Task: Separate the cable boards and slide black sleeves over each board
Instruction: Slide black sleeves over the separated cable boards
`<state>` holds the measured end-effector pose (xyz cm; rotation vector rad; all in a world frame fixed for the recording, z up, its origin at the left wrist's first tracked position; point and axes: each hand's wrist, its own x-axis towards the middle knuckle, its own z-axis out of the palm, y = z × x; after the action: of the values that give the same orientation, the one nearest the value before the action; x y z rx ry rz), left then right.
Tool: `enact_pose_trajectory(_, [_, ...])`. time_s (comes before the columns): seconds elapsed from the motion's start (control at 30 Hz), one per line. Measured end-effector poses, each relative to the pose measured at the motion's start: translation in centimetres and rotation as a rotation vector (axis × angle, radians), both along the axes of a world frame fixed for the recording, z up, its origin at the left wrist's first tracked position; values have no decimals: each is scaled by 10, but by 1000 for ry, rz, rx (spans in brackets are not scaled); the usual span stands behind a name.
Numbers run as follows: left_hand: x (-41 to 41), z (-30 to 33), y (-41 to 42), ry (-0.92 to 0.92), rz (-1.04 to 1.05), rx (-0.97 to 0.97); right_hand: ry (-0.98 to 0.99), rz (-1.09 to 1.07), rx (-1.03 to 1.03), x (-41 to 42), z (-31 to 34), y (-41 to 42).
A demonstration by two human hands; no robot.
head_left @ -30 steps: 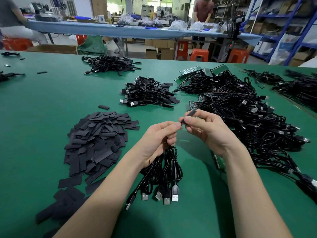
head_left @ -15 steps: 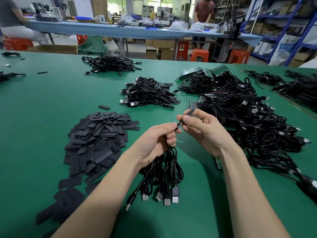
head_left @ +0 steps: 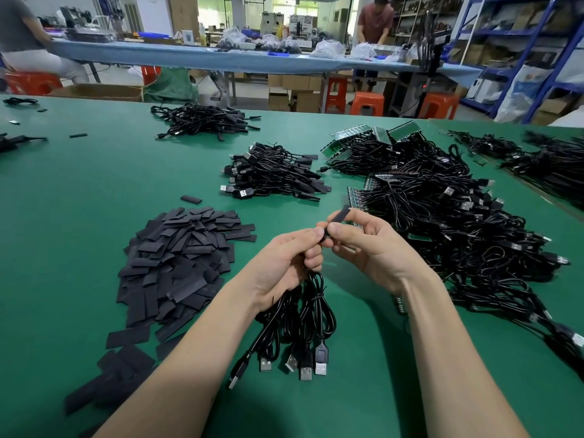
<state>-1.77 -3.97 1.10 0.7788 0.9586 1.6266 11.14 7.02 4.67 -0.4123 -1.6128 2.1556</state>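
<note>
The right hand (head_left: 376,248), pinching a black sleeve (head_left: 340,215), has closed onto the left hand (head_left: 284,263) gripping the cables (head_left: 303,314), probably starting the slide.

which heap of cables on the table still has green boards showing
The big heap of cables right of the hands: green board strips stick out at its far edge. The two smaller heaps show only black sleeved ends.

Bright, even overhead light falls on my green table (head_left: 79,216), and soft shadows pool under my forearms toward 6 o'clock. The far windows at 12 o'clock glare pale. The wide lens bends the edges; shelves (head_left: 521,36) at 2 o'clock lean and look soft.
</note>
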Motion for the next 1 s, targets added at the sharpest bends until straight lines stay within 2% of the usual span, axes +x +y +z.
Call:
enact_pose_trajectory(0.47, [-1, 0, 1, -48, -54, -10, 53, -81, -11, -3, -3, 3])
enact_pose_trajectory(1.0, [-1, -3, 0, -94, -39, 39, 61, 11, -62, -4, -2, -4])
